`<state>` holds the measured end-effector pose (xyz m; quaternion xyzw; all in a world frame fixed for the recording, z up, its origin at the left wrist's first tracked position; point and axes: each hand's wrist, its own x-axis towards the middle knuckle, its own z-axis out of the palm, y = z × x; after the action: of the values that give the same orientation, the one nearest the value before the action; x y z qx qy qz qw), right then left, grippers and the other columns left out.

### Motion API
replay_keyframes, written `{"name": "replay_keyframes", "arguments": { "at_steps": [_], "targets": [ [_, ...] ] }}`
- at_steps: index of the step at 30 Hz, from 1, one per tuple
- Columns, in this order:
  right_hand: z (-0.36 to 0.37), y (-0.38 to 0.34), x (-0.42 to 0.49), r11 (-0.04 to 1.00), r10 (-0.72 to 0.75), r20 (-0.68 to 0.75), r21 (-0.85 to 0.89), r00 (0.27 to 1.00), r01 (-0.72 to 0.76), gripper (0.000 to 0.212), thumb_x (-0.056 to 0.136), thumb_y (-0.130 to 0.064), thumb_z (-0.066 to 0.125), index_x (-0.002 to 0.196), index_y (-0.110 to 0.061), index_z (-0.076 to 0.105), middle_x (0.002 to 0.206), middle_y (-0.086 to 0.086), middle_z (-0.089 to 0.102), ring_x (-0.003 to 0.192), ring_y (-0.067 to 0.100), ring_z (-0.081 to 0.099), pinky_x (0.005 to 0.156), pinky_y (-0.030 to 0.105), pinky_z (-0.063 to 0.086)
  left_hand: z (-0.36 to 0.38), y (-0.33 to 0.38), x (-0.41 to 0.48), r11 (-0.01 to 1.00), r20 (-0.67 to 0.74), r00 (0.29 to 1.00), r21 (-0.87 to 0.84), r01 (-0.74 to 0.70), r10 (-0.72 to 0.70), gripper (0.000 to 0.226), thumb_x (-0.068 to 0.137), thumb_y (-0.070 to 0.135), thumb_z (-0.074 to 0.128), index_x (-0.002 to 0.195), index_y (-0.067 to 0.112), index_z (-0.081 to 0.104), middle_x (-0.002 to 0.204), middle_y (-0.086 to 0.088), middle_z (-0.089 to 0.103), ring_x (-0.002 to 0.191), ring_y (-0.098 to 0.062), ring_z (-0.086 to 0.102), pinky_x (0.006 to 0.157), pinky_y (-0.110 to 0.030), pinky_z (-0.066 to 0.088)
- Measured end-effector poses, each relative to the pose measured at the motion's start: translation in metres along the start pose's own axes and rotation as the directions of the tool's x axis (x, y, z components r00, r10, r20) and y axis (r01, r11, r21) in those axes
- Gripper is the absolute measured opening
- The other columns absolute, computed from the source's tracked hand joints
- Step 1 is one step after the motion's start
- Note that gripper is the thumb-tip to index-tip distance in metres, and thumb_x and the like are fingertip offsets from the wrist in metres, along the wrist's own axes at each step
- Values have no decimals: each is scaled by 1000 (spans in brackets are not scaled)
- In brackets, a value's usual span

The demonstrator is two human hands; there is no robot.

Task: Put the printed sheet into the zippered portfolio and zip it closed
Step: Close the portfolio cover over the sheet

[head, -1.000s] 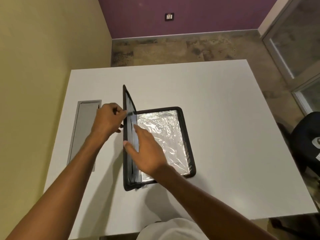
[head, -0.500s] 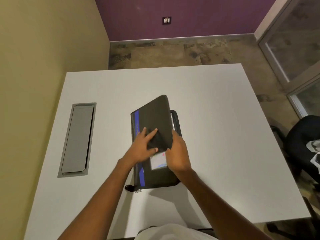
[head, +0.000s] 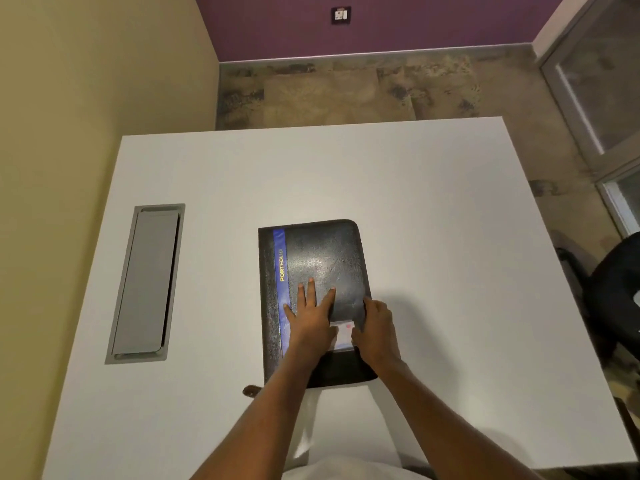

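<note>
The black portfolio (head: 322, 265) lies folded shut on the white table (head: 433, 237); the left hand (head: 310, 322) presses flat on its cover, the right hand (head: 375, 329) at its right edge.

A single head-worn wide-angle camera looks steeply down and forward from close above the white tabletop (head: 415, 209), with floor and walls beyond.

- The black portfolio (head: 325, 265), its cover standing upright a second ago, now lies shut and flat on the white table (head: 450, 271); the plastic sleeve inside is hidden
- The left hand (head: 310, 322) has moved from the cover's edge to press flat on top
- The right hand (head: 375, 329) now sits at the right edge
</note>
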<state>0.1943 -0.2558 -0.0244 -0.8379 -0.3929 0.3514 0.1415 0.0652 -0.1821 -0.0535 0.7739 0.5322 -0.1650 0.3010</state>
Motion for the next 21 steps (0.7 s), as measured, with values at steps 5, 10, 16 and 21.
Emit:
{"name": "replay_keyframes", "arguments": {
  "at_steps": [5, 10, 16, 21],
  "targets": [
    [11, 13, 0, 961, -69, 8, -268, 998, 69, 72, 96, -33, 68, 156, -15, 33, 154, 7, 45, 137, 27, 48, 113, 37, 45, 12, 2, 0, 998, -53, 999, 69, 6, -2, 89, 96, 38, 66, 165, 40, 12, 175, -12, -9, 162, -36, -11, 119, -75, 13],
    [16, 18, -2, 922, -95, 42, -373, 995, 104, 75, 100, -37, 58, 161, -12, 22, 161, 11, 34, 141, 29, 43, 114, 40, 43, 12, -5, -4, 999, -64, 997, 31, -39, 41, 84, 98, 29, 61, 166, 34, 13, 176, -10, -9, 162, -33, -13, 122, -71, 6],
    [16, 16, -23, 911, -161, -38, -389, 986, 134, 72, 95, -31, 60, 158, -11, 31, 158, 12, 37, 140, 28, 44, 112, 38, 41, 17, -34, -38, 989, -151, 988, -143, -45, 23, 73, 102, 25, 51, 167, 29, 18, 176, -5, -1, 163, -23, -3, 129, -57, 2],
    [28, 10, -59, 909, -314, -95, -318, 945, 270, 51, 76, -14, 71, 125, -6, 63, 119, 13, 65, 105, 34, 63, 88, 42, 53, 35, -73, -86, 981, -257, 966, -192, -24, -27, 67, 103, 19, 50, 165, 20, 25, 173, -8, 16, 161, -25, 15, 129, -54, 16]
  ]
}}
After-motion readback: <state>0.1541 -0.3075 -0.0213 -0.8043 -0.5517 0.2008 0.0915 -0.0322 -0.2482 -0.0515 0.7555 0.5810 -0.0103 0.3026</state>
